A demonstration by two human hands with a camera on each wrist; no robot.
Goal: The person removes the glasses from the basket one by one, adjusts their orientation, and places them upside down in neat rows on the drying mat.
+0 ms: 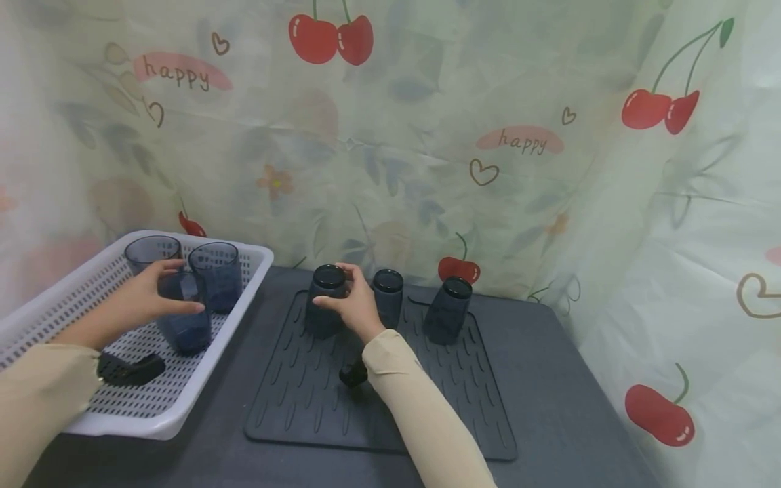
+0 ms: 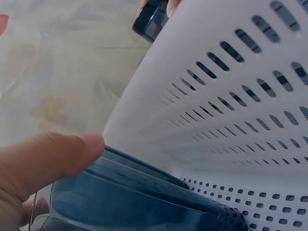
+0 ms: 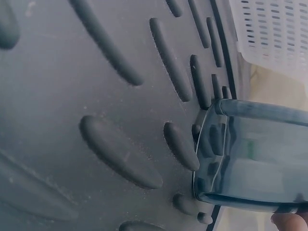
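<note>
My left hand (image 1: 149, 295) grips a blue-tinted drinking glass (image 1: 186, 332) near its rim, inside the white basket (image 1: 244, 325). In the left wrist view the thumb (image 2: 72, 151) lies along the rim of that glass (image 2: 139, 197). Two more upright glasses stand behind it, one at the back left (image 1: 143, 251) and one beside it (image 1: 222, 285). Over the dark drying mat (image 1: 293, 407), my right hand (image 1: 358, 305) holds an upside-down glass (image 1: 323, 315) between thumb and fingers. Its mouth is right at the ridged mat surface (image 3: 110, 96) in the right wrist view.
Two other upside-down glasses stand on the mat, a middle one (image 1: 388, 295) partly behind my right hand and one (image 1: 448, 312) to the right. The mat lies on a dark grey table (image 1: 549, 407). A cherry-patterned curtain (image 1: 415, 135) hangs behind.
</note>
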